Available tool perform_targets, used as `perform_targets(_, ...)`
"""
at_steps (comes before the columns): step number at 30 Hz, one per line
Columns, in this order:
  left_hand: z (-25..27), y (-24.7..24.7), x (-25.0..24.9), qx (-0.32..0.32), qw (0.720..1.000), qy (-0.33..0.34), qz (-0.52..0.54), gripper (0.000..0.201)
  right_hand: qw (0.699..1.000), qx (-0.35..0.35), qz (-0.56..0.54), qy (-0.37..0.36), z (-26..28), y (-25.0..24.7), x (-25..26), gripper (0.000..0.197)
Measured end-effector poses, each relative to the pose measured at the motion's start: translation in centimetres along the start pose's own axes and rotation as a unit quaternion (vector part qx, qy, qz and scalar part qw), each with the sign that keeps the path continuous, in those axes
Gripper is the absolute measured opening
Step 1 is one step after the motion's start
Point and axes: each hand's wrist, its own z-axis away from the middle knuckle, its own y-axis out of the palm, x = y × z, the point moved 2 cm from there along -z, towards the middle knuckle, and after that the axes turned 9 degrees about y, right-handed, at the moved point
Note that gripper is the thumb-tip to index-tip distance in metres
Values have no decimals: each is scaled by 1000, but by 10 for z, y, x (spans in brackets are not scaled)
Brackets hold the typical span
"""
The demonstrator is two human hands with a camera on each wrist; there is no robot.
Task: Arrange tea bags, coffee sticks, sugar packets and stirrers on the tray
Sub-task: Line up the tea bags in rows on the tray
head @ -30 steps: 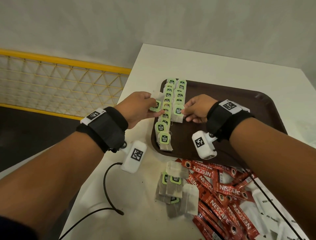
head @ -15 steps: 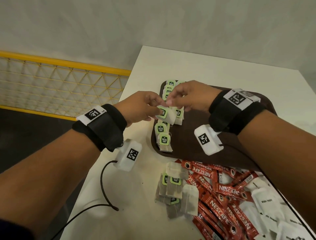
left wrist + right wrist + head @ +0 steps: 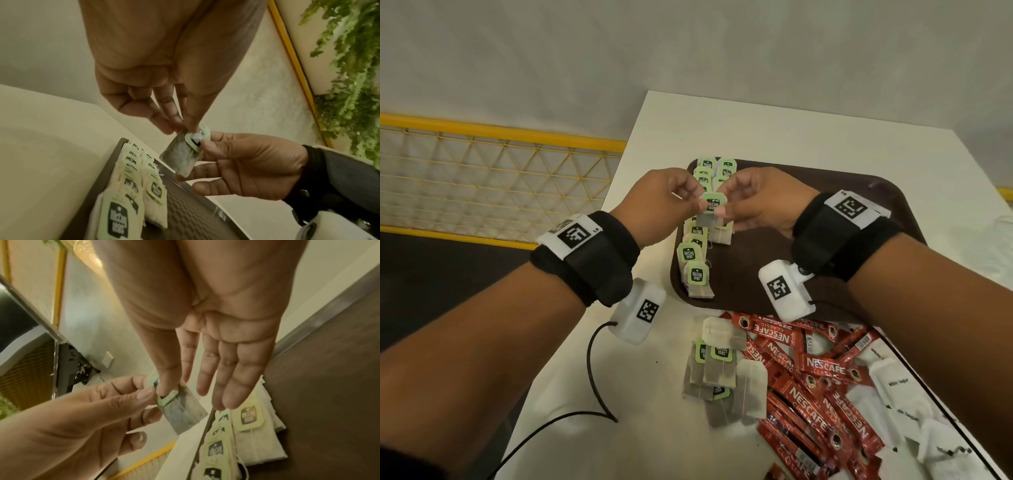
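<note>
Both hands hold one tea bag (image 3: 711,207) with a green tag in the air, above the left side of the brown tray (image 3: 859,219). My left hand (image 3: 699,202) pinches it from the left, my right hand (image 3: 723,210) pinches the tag from the right. In the right wrist view the thumb and forefinger pinch the tea bag (image 3: 182,412) while the other fingers (image 3: 230,386) stay straight. Two rows of tea bags (image 3: 697,255) lie along the tray's left side. Loose tea bags (image 3: 719,371), red coffee sticks (image 3: 811,368) and white sugar packets (image 3: 893,390) lie on the table near me. No stirrers show.
The white table (image 3: 774,130) ends at its left edge close to the tray. A yellow mesh railing (image 3: 500,178) stands beyond that edge. A black cable (image 3: 589,373) trails from my left wrist over the table.
The left hand carried its tea bag from beside the tray up over the rows. The right hand left the row on the tray, rose and took hold of the same bag's tag.
</note>
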Motion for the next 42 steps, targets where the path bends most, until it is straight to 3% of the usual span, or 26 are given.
perform_targets(3,0,3,-3,3,1000,13,-14,5,999,-33,15,4,0,-2,-5,24)
perform_targets(7,3,3,-3,-20,1000,10,2,18,992,-32,-43,111,-4,-5,-22,34)
perform_targets(11,13,-2,-1,-45,999,13,25,11,981,-25,-11,190,-6,3,-35,33)
perform_targets(20,41,-12,0,-60,997,-18,36,9,961,-52,100,252,-16,16,-23,17)
perform_targets(22,50,-13,-1,-52,998,-25,31,8,957,-57,128,255,-17,17,-24,30)
perform_targets(25,74,-9,-6,-11,1000,-11,7,7,957,-68,167,227,-9,12,-24,42)
perform_targets(28,108,4,-14,91,995,8,-40,6,967,-88,192,141,15,4,-22,35)
perform_targets(31,135,20,-15,164,981,8,-108,12,963,-47,256,71,56,11,-20,28)
perform_targets(37,157,43,-9,178,964,-36,-192,39,907,85,411,33,123,50,-43,22)
perform_targets(40,162,56,-13,191,946,-63,-255,49,852,55,521,-3,134,63,-61,30)
perform_targets(42,166,64,-17,200,938,-77,-272,53,836,37,546,-20,137,67,-69,36)
